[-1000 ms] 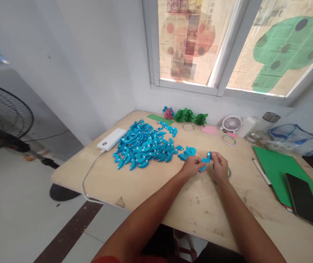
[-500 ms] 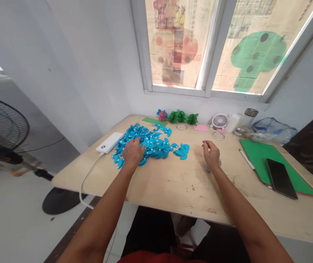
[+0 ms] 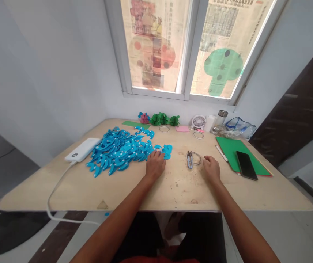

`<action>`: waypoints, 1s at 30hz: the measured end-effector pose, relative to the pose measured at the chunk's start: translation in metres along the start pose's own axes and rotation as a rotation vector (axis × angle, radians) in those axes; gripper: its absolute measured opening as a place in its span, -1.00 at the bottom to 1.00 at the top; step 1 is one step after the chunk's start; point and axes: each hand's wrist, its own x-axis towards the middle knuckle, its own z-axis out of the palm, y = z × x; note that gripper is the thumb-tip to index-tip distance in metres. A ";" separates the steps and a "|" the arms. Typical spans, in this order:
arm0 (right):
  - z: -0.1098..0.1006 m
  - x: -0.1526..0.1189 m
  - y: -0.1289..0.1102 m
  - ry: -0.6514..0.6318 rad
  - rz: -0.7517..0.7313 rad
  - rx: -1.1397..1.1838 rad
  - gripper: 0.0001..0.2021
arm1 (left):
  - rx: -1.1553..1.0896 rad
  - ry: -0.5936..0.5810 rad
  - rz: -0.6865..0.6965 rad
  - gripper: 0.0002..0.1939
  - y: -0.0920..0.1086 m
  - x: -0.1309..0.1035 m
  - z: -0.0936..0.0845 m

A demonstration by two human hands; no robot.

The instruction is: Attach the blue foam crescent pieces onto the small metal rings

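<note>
My left hand (image 3: 155, 166) lies on the table with its fingers stretched out. Its fingertips are at the edge of a small group of blue spotted crescent pieces (image 3: 168, 149). A big heap of the same blue pieces (image 3: 123, 149) spreads out to its left. My right hand (image 3: 211, 168) rests with fingers curled in; whatever they may hold is too small or hidden. Left of it lie small blue-handled thread snips (image 3: 189, 160), over the side of a thin metal ring (image 3: 197, 157).
A white power bank (image 3: 82, 149) with a cable lies left of the heap. Green petal-like clusters (image 3: 162, 118), a small fan (image 3: 198, 121) and a glass bottle (image 3: 221, 117) stand along the back. At right are a pen (image 3: 221, 153), green sheets (image 3: 229, 146) and a phone (image 3: 246, 165).
My left hand has come off the big heap and moved right to the small group of pieces. My right hand now lies right of the snips, which were mostly covered before. The view has turned right.
</note>
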 end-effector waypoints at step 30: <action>0.052 0.136 0.012 -0.197 -0.074 -0.386 -0.66 | -0.218 0.193 -0.066 -0.74 -0.006 0.027 0.049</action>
